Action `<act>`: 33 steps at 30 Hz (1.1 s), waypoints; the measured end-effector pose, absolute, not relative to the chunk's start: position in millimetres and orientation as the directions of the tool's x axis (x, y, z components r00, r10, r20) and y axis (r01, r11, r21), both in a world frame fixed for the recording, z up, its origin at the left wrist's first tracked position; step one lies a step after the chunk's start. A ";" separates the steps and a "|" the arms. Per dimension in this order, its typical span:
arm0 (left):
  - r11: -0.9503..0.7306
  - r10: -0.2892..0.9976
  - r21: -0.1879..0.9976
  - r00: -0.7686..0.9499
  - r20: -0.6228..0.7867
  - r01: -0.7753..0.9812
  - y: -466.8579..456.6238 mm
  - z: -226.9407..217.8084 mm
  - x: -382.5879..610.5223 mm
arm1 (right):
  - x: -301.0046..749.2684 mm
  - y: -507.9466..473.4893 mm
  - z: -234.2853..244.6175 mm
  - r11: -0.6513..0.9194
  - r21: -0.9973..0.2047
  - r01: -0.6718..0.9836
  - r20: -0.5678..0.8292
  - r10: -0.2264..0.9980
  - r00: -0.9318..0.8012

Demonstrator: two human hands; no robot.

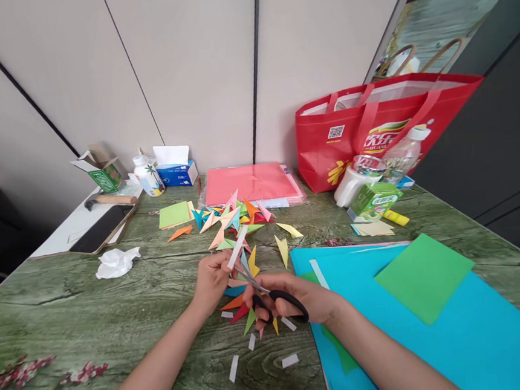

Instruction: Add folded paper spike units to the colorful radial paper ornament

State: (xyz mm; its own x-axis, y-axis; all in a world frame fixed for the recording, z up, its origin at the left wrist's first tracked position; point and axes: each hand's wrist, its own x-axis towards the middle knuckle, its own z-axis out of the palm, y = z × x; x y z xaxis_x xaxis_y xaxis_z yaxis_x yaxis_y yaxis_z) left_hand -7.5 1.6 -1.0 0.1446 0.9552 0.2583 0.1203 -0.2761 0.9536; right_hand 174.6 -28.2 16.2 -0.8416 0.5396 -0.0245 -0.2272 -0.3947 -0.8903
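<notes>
My left hand (213,279) pinches a narrow white paper strip (237,247) that points up and away from me. My right hand (296,300) grips black-handled scissors (275,295), whose blades reach toward the strip's lower end. Below and around both hands lie several small white paper offcuts (289,360) and coloured folded paper pieces (235,218) on the green wood-patterned table (115,305).
Large blue sheets (436,337) with a green square (424,274) lie at the right. A pink paper stack (250,184), red bag (372,127), green carton (373,199), plastic bottle (404,152), tissue box (176,172), phone (101,228) and crumpled tissue (115,262) ring the table's far side.
</notes>
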 end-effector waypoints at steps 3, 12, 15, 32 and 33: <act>-0.279 0.949 0.955 0.183 0.258 0.099 -0.7 3.1 -3.9 | 174.4 -28.0 16.3 -0.363 -0.896 -0.255 0.014 0.553 -0.833; -0.333 0.930 0.936 0.203 0.307 0.109 -1.0 4.0 -1.6 | 172.8 -27.0 10.0 -0.308 -0.916 -0.257 0.045 0.559 -0.828; -0.349 0.921 0.931 0.222 0.320 0.109 -0.8 -0.5 -3.2 | 172.6 -27.1 7.9 -0.278 -0.927 -0.252 0.056 0.561 -0.826; -0.482 0.842 0.876 0.283 0.459 0.015 2.2 -1.5 -1.0 | 176.2 -26.5 -2.2 -0.323 -0.923 -0.211 -0.027 0.598 -0.801; -0.506 0.832 0.862 0.287 0.475 0.039 2.7 -3.1 -2.0 | 176.8 -26.0 -2.5 -0.306 -0.931 -0.199 -0.023 0.593 -0.805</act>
State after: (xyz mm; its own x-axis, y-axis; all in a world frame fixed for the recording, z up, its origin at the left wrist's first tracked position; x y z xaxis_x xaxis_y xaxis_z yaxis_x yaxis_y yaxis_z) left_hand -2.0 2.7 -3.1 0.2866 0.8318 0.4753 0.0393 -0.5059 0.8617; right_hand 176.8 -26.0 -2.5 -0.8049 0.5929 -0.0227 -0.1992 -0.3061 -0.9309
